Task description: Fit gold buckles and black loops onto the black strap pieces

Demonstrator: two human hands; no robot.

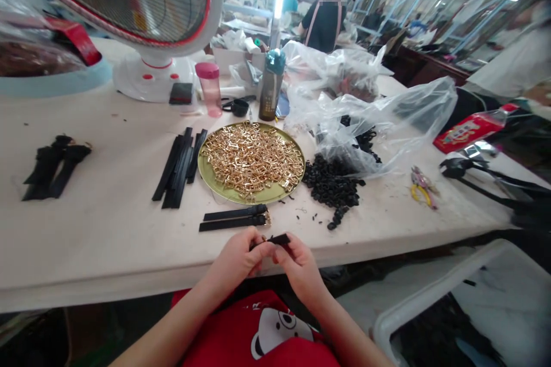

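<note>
Clearly, both hands hold one black strip (280, 239) between them, on the near side of the round tray (214, 184). The left hand (241, 255) has its fingers closed around one end, where a bit of gold colour shows — what exactly is under the fingertips, I cannot tell. The right hand (300, 264) pinches the strip between thumb and fingers, toward its other end. For good work, I think the left pinch should be firm, while the right thumb presses the strip flat and without twist; it looks flexible and may fold. Gold buckles (253, 155) fill the tray. Two buckled strips (232, 223) lie just before it, loose strips (176, 169) at its left, small black loops (329, 183) at its right.
</note>
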